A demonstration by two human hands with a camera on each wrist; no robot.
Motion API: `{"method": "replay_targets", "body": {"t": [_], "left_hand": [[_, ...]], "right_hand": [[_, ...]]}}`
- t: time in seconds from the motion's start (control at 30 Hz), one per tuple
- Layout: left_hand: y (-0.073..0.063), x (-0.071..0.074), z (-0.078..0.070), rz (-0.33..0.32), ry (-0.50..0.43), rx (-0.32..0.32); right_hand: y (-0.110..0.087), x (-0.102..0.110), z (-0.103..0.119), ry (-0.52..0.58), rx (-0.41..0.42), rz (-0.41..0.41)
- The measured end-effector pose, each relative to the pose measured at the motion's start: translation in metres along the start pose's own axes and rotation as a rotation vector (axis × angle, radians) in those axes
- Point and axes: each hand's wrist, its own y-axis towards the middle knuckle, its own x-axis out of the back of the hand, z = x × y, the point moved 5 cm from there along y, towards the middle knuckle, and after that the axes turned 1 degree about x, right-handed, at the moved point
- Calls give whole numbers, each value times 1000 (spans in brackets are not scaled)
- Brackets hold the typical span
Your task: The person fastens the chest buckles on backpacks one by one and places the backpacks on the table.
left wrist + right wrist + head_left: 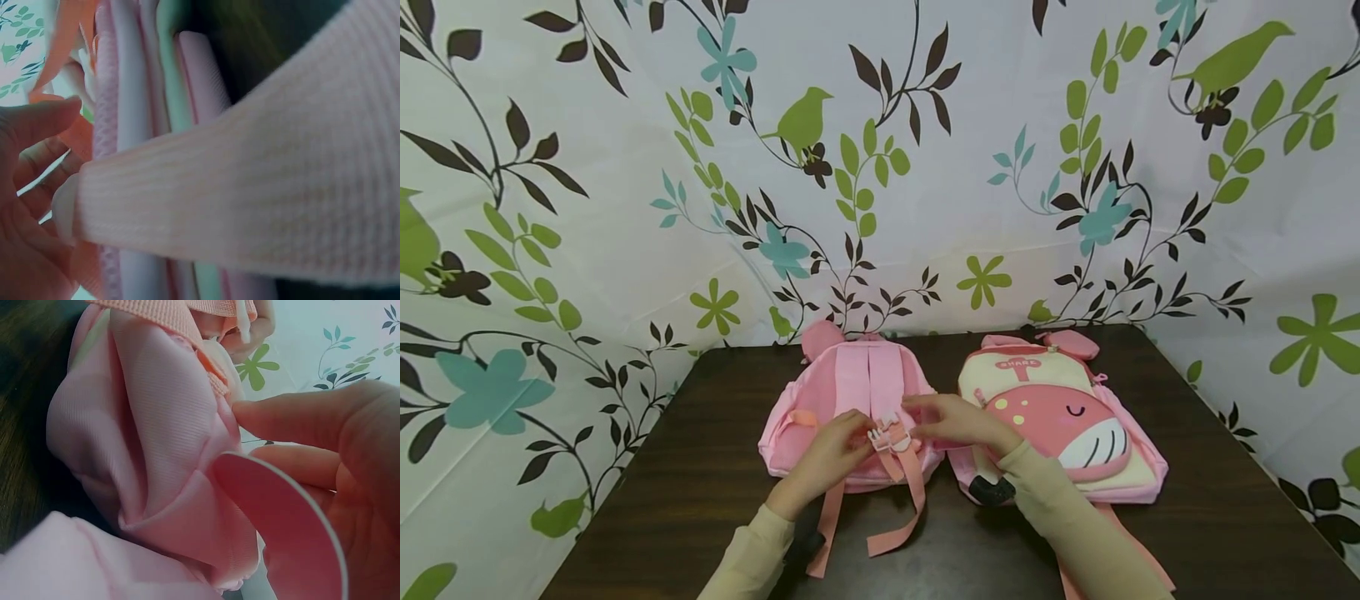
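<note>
A pink backpack lies on the table with its shoulder straps facing up. Over its lower part is a white buckle on orange webbing straps. From the left, my left hand pinches the buckle's pronged side between thumb and fingers. In the left wrist view, orange strap runs behind the left thumb. My right hand is at the buckle's right side, thumb near it and index finger stretched above. The right wrist view has a gap between that thumb and the fingers.
To the right lies a second backpack, cream and pink with a whale on its front; my right forearm crosses its lower left corner. Both bags are on a dark wooden table. Behind hangs a patterned cloth of leaves and birds.
</note>
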Motion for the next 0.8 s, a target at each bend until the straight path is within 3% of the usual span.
{"method": "replay_targets", "body": {"t": [0.17, 0.4, 0.8], "left_hand": [[-2, 5, 1, 23, -55, -7], [-4, 16, 3, 53, -198, 105], [0, 26, -3, 62, -223, 121]], "right_hand": [[-1, -3, 1, -4, 35, 19], [-1, -7, 4, -35, 57, 49], [0, -13, 9, -58, 31, 80]]}}
